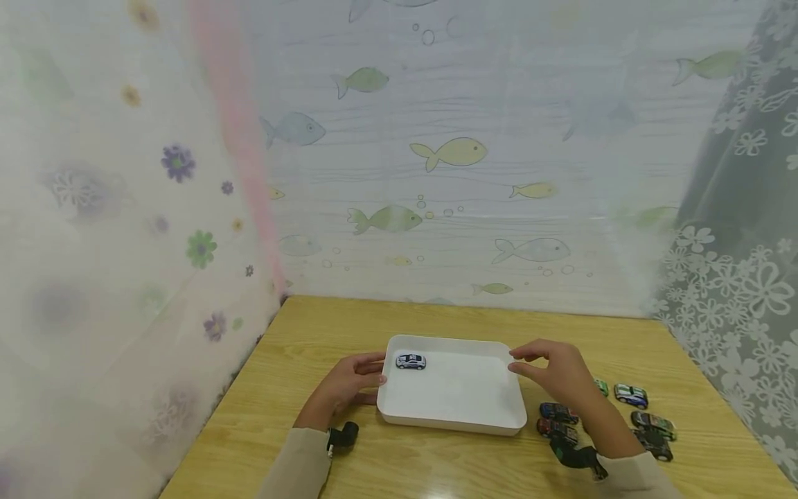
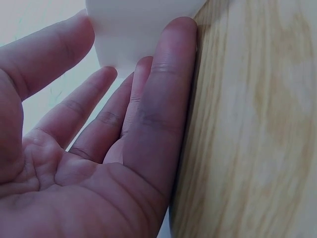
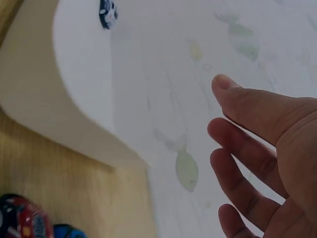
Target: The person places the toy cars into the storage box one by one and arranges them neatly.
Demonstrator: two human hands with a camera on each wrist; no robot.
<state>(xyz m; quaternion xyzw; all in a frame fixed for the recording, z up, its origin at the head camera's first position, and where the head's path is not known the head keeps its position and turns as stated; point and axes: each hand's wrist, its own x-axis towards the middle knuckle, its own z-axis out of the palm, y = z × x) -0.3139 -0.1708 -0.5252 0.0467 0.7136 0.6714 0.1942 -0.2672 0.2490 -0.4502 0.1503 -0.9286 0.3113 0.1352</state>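
White tray (image 1: 455, 409) sits mid-table, one toy car (image 1: 410, 361) parked at its 10 o'clock corner. Left hand (image 1: 349, 384) laid flat-fingered against 9 o'clock wall; right hand (image 1: 555, 371) held loose, fingers apart, by 3 o'clock rim. Tray judged light, stiff, slick plastic, best gripped at both side rims. Car likely rolls if tilted.

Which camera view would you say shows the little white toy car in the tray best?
The head view: the white toy car sits whole in the white tray, far left corner. The right wrist view catches it small at the top edge; the left wrist view misses it.
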